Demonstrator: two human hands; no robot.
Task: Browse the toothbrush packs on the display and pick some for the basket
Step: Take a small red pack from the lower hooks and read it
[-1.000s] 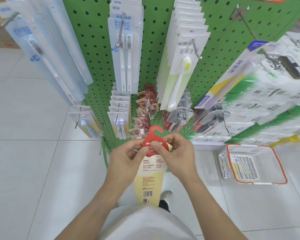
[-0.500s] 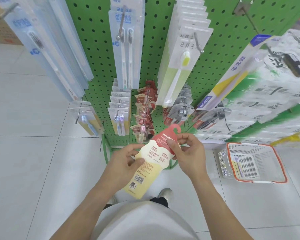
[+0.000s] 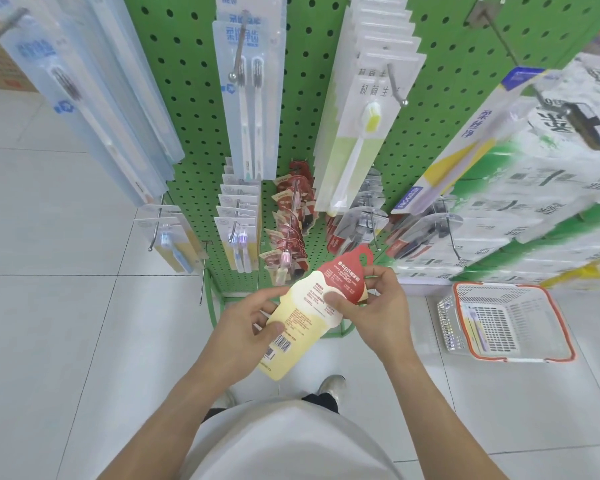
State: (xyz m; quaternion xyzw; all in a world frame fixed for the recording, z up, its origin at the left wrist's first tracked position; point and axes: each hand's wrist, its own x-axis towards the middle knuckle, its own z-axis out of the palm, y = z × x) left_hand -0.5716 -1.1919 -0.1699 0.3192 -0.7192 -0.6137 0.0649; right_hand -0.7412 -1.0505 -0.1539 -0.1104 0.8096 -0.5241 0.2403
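Observation:
Both hands hold one red-and-cream toothbrush pack [image 3: 312, 306], printed back towards me, tilted with its red hook end up and to the right. My left hand [image 3: 246, 336] pinches its lower cream part, thumb beside the barcode. My right hand [image 3: 378, 310] pinches the red top, thumb on the face. More packs of the same kind hang on a hook [image 3: 290, 223] of the green pegboard display [image 3: 430, 140] just beyond. A white wire basket with an orange rim [image 3: 561, 327] sits on the floor at the right, with one pack [image 3: 475, 327] lying in it.
Clear twin-brush packs [image 3: 248, 98], white-and-green single-brush packs [image 3: 364, 126] and pale blue packs [image 3: 84, 98] hang from long metal hooks at head height. Stacked white-and-green cartons [image 3: 534, 202] fill the right. A cardboard box [image 3: 0, 71] stands far left on the white tiled floor.
The pack has swung from hanging straight down to a slant, hook end moving right and up. My left hand slid down to the barcode end; my right hand kept the red top.

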